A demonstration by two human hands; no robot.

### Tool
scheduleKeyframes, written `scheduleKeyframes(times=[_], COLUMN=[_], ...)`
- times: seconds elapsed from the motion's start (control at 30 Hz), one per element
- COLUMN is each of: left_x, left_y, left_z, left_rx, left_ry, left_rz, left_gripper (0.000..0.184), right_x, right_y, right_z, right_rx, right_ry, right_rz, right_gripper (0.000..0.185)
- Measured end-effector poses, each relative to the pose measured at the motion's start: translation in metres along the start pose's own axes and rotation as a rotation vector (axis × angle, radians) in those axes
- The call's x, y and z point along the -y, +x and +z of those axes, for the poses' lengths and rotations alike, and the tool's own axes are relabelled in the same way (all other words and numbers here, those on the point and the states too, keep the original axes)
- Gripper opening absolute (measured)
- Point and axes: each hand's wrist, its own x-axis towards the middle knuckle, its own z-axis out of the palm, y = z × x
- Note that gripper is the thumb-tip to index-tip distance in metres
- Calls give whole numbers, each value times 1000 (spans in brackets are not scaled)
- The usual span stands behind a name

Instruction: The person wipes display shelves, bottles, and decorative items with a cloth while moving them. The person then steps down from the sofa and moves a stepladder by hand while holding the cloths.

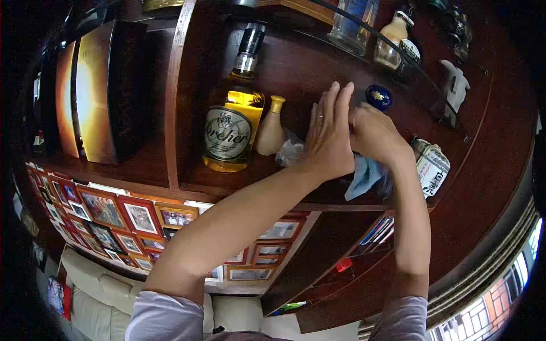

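Observation:
On the dark wooden shelf (196, 179), my left hand (331, 133) has its fingers stretched upward, a ring on one of them. Beside it, my right hand (378, 133) is closed with the fingers curled; a light blue cloth (365, 177) hangs below its palm. What its fingertips hold is hidden. A dark blue round object with a gold pattern (379, 98) is just above my right hand. Crumpled clear plastic (290, 150) touches the left side of my left hand. A small beige bottle with a yellow cap (271, 129) stands to the left, next to a large amber liquor bottle (234, 113).
Gold and black boxes (96, 94) stand in the left compartment. At the right is a printed package (432, 167). A glass shelf edge (424, 77) crosses near a white figurine (455, 88) and a cream-coloured bottle (392, 40). Framed pictures (142, 217) hang below.

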Motion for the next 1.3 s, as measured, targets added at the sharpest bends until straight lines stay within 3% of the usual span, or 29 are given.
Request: scheduleKeyframes(times=[0.07,0.17,0.33,0.47,0.57,0.67,0.8,1.1,1.17,1.3], left_x=[3,1,-4,3,10,9,4,1,-2,0], left_y=[-3,-6,-16,-16,-19,-15,-12,-11,-11,-9], left_z=[6,8,5,9,15,13,6,9,11,9], left_rx=[100,213,433,398,356,348,390,372,402,404], left_ry=[-98,-75,78,-1,-2,6,27,129,129,123], left_rz=[-48,-140,-213,-201,-149,-122,-159,-166,-177,-160], left_gripper=[107,108,121,121,116,112,108,106,106,106], right_x=[1,-6,-54,-103,-146,-153,-145,-144,-118,-109], right_y=[-22,-50,-77,-83,-58,-20,1,-60,-49,1], right_z=[2,7,27,57,73,85,76,22,3,-7], right_rx=[-29,-273,-328,-408,-270,-348,-138,-107,-526,-645], right_ry=[-3,220,434,778,813,1042,1051,856,910,612], right_rz=[-33,-110,-104,78,448,337,408,379,393,310], right_gripper=[24,34,40,35,32,27,29,33,34,33])
